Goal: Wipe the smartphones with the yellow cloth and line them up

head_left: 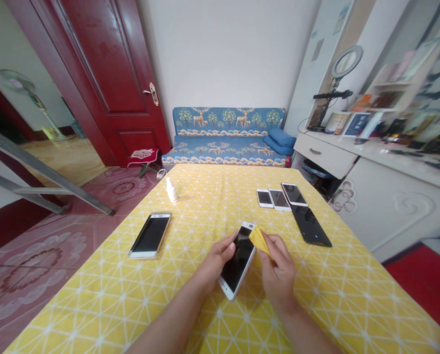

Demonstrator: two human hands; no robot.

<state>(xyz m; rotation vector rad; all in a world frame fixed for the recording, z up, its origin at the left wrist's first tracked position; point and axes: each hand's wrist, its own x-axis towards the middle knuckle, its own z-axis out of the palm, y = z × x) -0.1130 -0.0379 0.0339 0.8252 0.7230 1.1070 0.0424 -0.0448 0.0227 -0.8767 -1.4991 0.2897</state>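
A white smartphone with a dark screen (238, 260) is tilted above the table, gripped along its left edge by my left hand (220, 258). The thumb of that hand lies over the edge of the screen. In my right hand (278, 270) a folded yellow cloth (258, 239) is pinched between thumb and fingers. The cloth touches the phone's upper right corner, near the top edge. Left of my hands, another white-framed smartphone (151, 236) lies face up on the tablecloth. Beyond it stands a small white spray bottle (171, 191).
A yellow patterned tablecloth (220, 196) covers the table. At the right lie two small white phones (265, 197), a larger white one (294, 194) and a black phone (310, 225). Past the far edge is a blue sofa (227, 142); a white cabinet (389, 196) stands right.
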